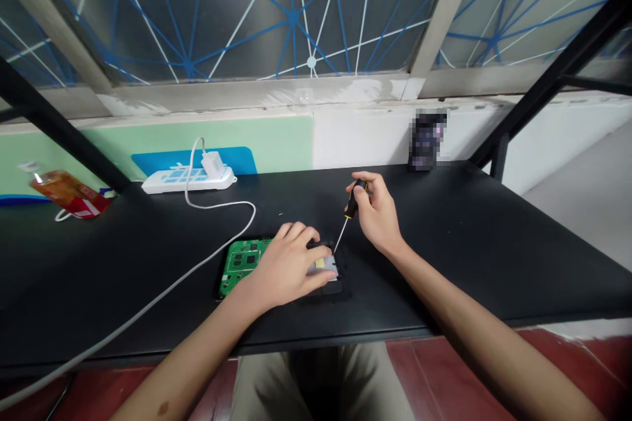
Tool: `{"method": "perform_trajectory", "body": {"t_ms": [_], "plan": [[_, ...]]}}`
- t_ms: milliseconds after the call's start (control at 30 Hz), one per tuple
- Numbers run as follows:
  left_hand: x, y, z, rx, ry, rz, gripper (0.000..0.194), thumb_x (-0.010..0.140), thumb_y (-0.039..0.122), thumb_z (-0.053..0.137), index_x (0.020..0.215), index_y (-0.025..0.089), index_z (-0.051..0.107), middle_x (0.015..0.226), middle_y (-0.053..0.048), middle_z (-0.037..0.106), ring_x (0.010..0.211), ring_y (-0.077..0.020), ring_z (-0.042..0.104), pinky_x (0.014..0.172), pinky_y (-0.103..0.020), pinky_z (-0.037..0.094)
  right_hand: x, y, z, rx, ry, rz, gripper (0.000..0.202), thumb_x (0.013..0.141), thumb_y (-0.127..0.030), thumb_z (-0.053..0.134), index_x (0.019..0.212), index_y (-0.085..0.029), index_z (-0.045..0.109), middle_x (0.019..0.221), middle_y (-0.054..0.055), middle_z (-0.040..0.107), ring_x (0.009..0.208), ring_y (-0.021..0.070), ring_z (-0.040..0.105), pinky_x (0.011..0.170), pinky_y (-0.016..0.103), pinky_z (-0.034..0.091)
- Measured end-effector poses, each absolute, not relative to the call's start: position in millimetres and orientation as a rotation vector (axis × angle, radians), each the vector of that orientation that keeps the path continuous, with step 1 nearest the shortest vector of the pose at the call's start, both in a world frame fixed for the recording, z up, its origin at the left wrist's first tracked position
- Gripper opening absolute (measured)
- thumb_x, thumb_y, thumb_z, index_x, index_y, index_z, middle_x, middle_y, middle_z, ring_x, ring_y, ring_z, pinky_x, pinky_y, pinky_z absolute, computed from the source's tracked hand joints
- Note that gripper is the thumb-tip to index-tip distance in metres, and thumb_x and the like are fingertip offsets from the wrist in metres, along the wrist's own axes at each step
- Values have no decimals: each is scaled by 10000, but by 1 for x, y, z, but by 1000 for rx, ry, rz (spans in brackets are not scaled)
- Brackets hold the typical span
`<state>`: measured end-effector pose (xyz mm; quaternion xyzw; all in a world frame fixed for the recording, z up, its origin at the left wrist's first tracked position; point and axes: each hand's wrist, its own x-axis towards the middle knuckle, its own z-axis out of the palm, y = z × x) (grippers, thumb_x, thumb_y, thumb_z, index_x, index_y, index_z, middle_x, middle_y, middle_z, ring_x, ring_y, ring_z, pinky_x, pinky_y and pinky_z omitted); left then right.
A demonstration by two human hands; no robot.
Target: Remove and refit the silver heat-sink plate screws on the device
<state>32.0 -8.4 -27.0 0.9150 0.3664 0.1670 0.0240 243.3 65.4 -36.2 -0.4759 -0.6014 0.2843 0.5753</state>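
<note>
My right hand [378, 214] is closed around the black-and-yellow handle of a screwdriver [351, 204]. Its thin shaft slants down to the left, and the tip meets the right end of an opened electronic device [222, 286]. A green circuit board [244, 263] shows at the device's left end. At the other end is a flat silver part [328, 264] with a pale yellow patch. My left hand [291, 263] grips the device from above, thumb and index finger on the silver part, other fingers curled toward the far edge. It hides the device's middle.
A white power strip [153, 183] with a plugged-in charger [212, 164] stands at the back left of the black table [469, 243]. The charger's white cable [162, 294] crosses left of the device. An orange-and-red pouch [74, 196] lies far left; a pixelated dark object [425, 141] leans at the wall.
</note>
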Motion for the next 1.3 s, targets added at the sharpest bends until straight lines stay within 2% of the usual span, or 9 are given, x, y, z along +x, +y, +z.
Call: {"method": "perform_trajectory", "body": {"t_ms": [267,367,500,767,1300], "plan": [[32,-8,-27,2834,1154,498,247,994,443,584,1086,263,727,1093,-72,612,1023,-262,523,904,-424,391,259,53,-39,-940,-1315,649,208,969,-327,541,1170,-272,546,967,-3,642,593,90,655,530,252,536],[32,-8,-29,2828,1171,493,181,986,318,581,1077,268,729,1101,-69,612,1022,-260,518,906,-425,385,260,49,-40,-857,-1285,616,198,970,-303,560,1166,-277,557,963,-9,630,588,83,659,527,242,547],[30,-7,-31,2819,1182,487,239,949,191,576,1111,290,721,1122,-60,610,1021,-257,510,915,-426,376,259,45,-41,-757,-1343,541,181,976,-299,571,1156,-282,568,963,-11,622,609,89,673,581,263,591],[28,-8,-30,2810,1205,465,263,932,170,590,1117,306,719,1130,-54,609,1059,-267,508,1006,-491,324,257,40,-41,-725,-1368,531,178,984,-314,566,1160,-288,563,970,-8,615,599,84,666,539,243,571],[29,-9,-31,2808,1211,465,278,935,165,571,1127,307,712,1134,-55,609,1068,-262,523,1025,-501,317,257,39,-43,-750,-1411,484,205,986,-299,558,1191,-286,548,992,-3,620,626,92,668,574,262,587]]}}
